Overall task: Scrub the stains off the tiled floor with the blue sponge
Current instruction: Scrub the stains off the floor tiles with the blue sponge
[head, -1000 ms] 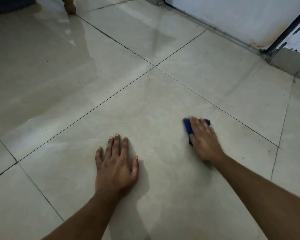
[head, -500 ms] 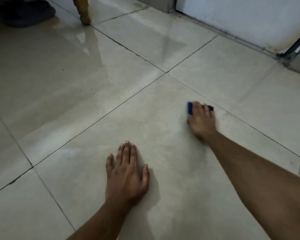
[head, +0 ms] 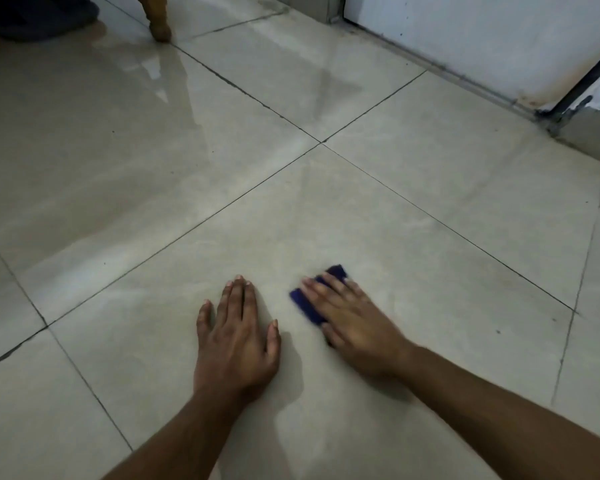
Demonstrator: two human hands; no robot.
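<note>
My right hand (head: 352, 322) lies flat on the blue sponge (head: 303, 301) and presses it onto the glossy beige tiled floor (head: 413, 265). Only the sponge's left edge and far corner show past the fingers. My left hand (head: 238, 337) rests flat on the same tile just left of the sponge, fingers spread, holding nothing. Small dark specks mark the tile to the right of my right hand.
A wooden furniture leg (head: 156, 19) stands at the top left, with a dark slipper (head: 39, 19) beside it. A white wall or door (head: 482, 36) with a dirty lower edge runs along the top right, ending at a dark metal frame (head: 582, 81).
My right hand has pulled the sponge back toward me and to the left, ending close to my left hand. My left hand stayed planted on the tile.
</note>
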